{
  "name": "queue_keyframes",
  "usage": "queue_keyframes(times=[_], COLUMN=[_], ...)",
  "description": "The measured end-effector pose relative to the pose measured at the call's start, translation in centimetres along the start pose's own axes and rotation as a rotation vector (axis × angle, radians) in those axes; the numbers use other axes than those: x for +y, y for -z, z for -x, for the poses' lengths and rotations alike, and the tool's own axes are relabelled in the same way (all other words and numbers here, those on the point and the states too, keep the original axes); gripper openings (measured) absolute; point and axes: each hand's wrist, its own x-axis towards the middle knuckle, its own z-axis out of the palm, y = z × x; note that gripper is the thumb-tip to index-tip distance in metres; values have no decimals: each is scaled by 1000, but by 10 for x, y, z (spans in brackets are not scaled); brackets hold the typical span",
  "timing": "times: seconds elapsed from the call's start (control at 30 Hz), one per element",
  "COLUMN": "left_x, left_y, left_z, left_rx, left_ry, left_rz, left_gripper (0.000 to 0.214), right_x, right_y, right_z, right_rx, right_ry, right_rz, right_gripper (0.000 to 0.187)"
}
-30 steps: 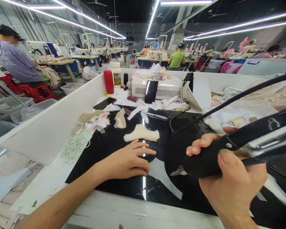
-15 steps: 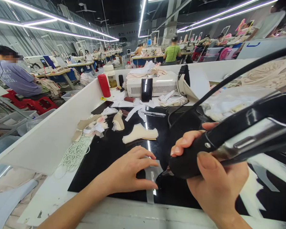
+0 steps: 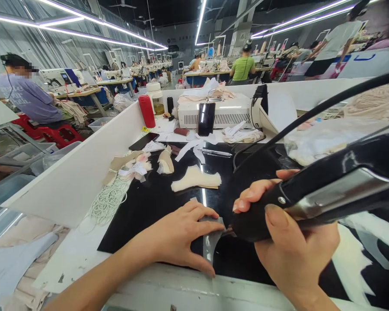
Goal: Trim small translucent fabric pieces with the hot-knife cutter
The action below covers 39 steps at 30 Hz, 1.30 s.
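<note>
1. position of piece: the piece [image 3: 210, 247] lies flat on the black board [image 3: 149, 216], directly under and beside the fingers of the left hand [image 3: 178, 233]. its upper part passes beneath the index and middle fingers; its lower part shows in the gap between index finger and thumb, reaching toward the near edge of the board.
2. left hand: palm down, thumb set wide from the other fingers, which are extended and lie closer to one another. the thumb tip rests by the near edge of the board. nothing is pinched.
3. right hand: the right hand [image 3: 294, 246] is wrapped round the tool [image 3: 337, 168], fingers curled over its far side, thumb laid along its near side by the metal lever [image 3: 346, 196].
4. tool end: the narrow tip points left at the piece's right edge, just beside the left index finger. contact between tip and piece cannot be confirmed.
5. appearance of piece: thin, pale grey, translucent, with a curved right edge; the dark board shows through it. its full outline is hidden by the hand.
6. appearance of tool: glossy black body, thick rounded front, silvery lever, one small screw.
7. nearby: a cream pad [image 3: 197, 178] lies beyond the left hand; pale scraps [image 3: 350, 259] lie right of the right hand.
</note>
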Motion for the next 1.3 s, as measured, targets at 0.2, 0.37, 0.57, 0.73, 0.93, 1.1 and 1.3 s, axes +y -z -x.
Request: queue_keyframes(times=[0.2,0.37,0.57,0.73,0.93,1.1,1.3], left_x=[-3,-6,-3,-2,0,-1,-8], left_y=[-3,-7,-6,-5,-3,-2,-1], left_z=[1,0,-4,-4,-4,-5,-5], left_rx=[20,50,49,48,43,65,167], left_ry=[-21,-54,-74,-70,-68,-78,-84], left_rz=[11,1,-32,-53,-71,-39,-31], left_gripper=[79,75,73,74,73,72,23], right_x=[-3,-3,-16,-26,-24,-20,-23], right_y=[-4,-8,-13,-8,-13,-16,5], right_z=[6,8,8,12,15,17,0], right_rx=[-23,-1,53,-33,-10,49,89], right_ry=[-26,-57,-102,-212,-165,-108,-114], right_rz=[-29,3,-71,-48,-18,-41,1], right_gripper=[40,37,48,51,50,48,47])
